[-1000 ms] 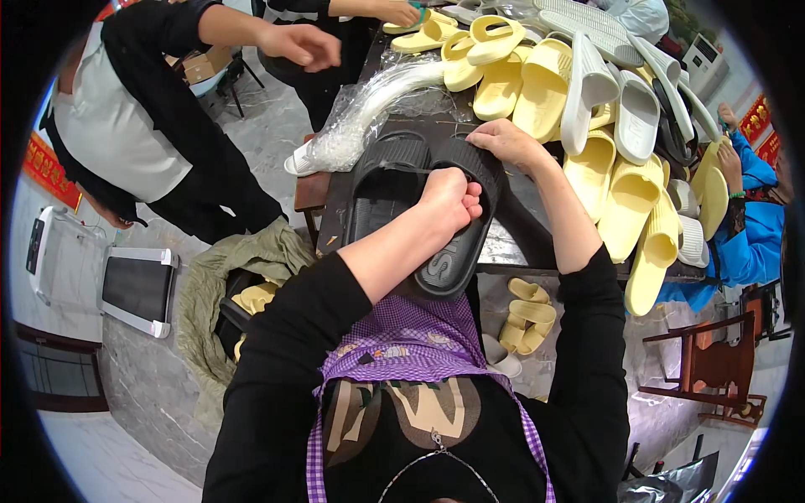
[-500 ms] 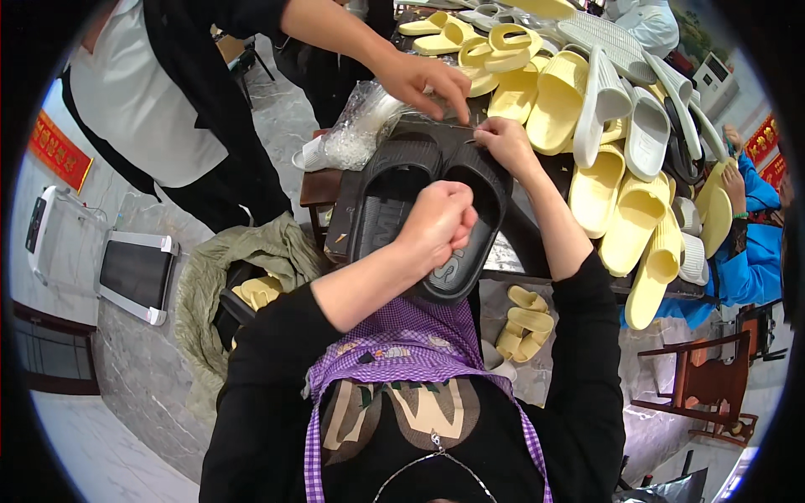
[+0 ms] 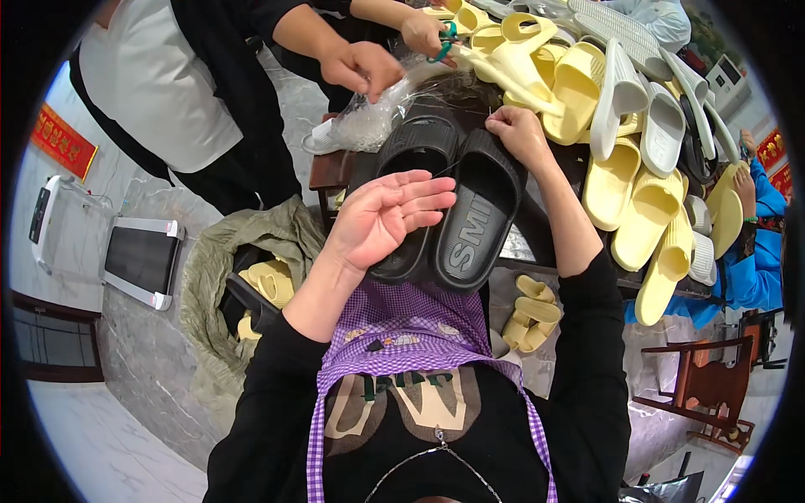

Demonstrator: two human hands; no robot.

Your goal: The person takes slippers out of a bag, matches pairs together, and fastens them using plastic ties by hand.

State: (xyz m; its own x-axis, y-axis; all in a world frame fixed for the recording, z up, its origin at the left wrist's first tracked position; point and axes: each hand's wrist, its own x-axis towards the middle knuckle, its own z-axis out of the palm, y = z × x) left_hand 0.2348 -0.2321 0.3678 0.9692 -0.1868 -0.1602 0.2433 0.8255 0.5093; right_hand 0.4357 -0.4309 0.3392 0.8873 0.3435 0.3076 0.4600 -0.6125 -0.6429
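Observation:
A pair of black slide sandals stands side by side in front of me at the table edge: a left slide [image 3: 411,138] and a right slide [image 3: 476,230]. My left hand [image 3: 381,216] is over the left slide, palm up with fingers stretched out. A fine dark thread-like line shows by its fingertips; I cannot tell whether it touches them. My right hand [image 3: 516,132] is at the toe end of the right slide, thumb and fingers pinched together. What they pinch is too small to make out.
Yellow slides [image 3: 650,210] and grey slides [image 3: 620,101] are heaped on the right. A co-worker's hand [image 3: 365,69] hovers by a clear plastic bag [image 3: 369,121]; another hand holds green-handled scissors [image 3: 444,42]. A green sack [image 3: 210,277] with slides stands left, a treadmill [image 3: 142,260] beyond.
My left hand has opened from a fist and moved left off the right slide. The co-worker's hand has drawn back left. Scissors in another hand have come into view.

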